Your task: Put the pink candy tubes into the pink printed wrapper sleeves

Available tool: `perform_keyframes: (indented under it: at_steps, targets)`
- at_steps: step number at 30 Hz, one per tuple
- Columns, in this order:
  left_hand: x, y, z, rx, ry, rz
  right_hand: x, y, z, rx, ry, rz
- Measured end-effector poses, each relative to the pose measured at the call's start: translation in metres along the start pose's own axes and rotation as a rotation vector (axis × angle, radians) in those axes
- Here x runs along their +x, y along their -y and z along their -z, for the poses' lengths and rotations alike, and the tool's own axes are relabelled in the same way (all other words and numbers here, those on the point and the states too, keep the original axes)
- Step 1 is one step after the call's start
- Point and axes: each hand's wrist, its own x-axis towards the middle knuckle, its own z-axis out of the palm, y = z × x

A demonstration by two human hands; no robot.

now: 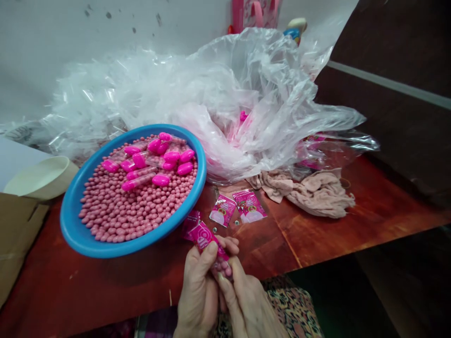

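Observation:
Both of my hands are closed around a small clear packet of pink balls [222, 268] with a printed pink label [202, 237] at its upper end. The thumb of my left hand [197, 286] presses on the label. My right hand [248, 293] pinches the lower end, where the balls show; its fingers partly hide the packet. Just beyond lie several flat pink printed sachets [251, 206] on the table. To the left, a blue basin [200, 188] holds many pink balls [123, 213], with clear tubes topped by bright pink caps [161, 180] lying on them.
A heap of clear plastic bags [260, 94] fills the back of the reddish-brown table [310, 244]. A crumpled beige cloth [322, 192] lies on the right. At the left are a cream bowl [45, 180] and a cardboard box [17, 239]. A pink bag [255, 14] stands behind.

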Motion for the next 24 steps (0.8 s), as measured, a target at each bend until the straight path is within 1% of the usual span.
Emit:
perform_keyframes:
  at_steps: [2, 4, 7, 10, 12, 15, 18, 20, 21, 24]
  targets:
    - [0.000, 0.002, -0.002, 0.027, -0.047, -0.013, 0.000, 0.000, -0.001, 0.002, -0.009, -0.004]
    - [0.000, 0.004, -0.002, 0.077, -0.067, 0.028, -0.001, -0.002, -0.002, -0.022, -0.005, -0.010]
    - [-0.002, 0.009, 0.003, 0.188, -0.070, 0.085, -0.003, -0.007, 0.000, -0.086, 0.044, -0.058]
    - [-0.006, 0.014, 0.011, 0.229, -0.028, 0.099, -0.005, -0.008, 0.002, -0.111, 0.081, -0.074]
    - [-0.009, 0.016, 0.015, 0.213, 0.013, 0.110, -0.005, -0.007, 0.003, -0.071, 0.064, -0.048]
    - [-0.011, 0.016, 0.018, 0.145, 0.015, 0.113, -0.001, -0.003, 0.004, -0.013, 0.058, -0.065]
    - [-0.009, 0.013, 0.017, 0.038, -0.003, 0.089, 0.005, -0.001, 0.004, 0.012, 0.140, -0.119]
    - [-0.007, 0.011, 0.015, 0.015, -0.013, 0.059, 0.007, -0.004, 0.003, 0.018, 0.181, -0.131]
    - [-0.006, 0.011, 0.013, 0.019, -0.017, 0.045, 0.007, -0.007, 0.003, 0.013, 0.178, -0.128]
    - [-0.005, 0.013, 0.011, 0.100, -0.061, 0.051, 0.002, -0.019, -0.002, -0.036, 0.088, -0.108]
